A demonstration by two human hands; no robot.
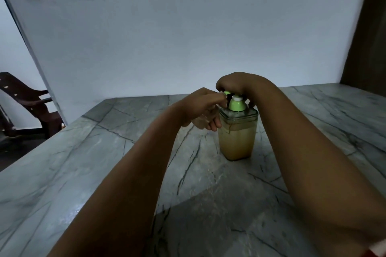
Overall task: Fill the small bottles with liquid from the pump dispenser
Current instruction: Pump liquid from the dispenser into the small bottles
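Head view, looking forward and down along two bare forearms over a grey marble table (104, 173).

A clear square pump dispenser (237, 135) stands upright on the table, near the middle of the view. It is filled most of the way with a cloudy yellowish liquid. Its collar and pump head (237, 103) are green with a white stem.

The right hand (236, 84) sits on top of the dispenser, fingers curled down over the pump head and pressing on it.

The left hand (200, 108) is just to the left of the dispenser, at the level of its top. Its fingers are curled round a small clear bottle (201, 120), held close against the dispenser's side beneath the green nozzle. The bottle is mostly hidden by the fingers and blurred, so its fill level cannot be told.

Behind the dispenser rises a plain pale wall (188, 27). Far to the left of the dispenser, beyond the table edge, stands a dark brown chair (27, 102).
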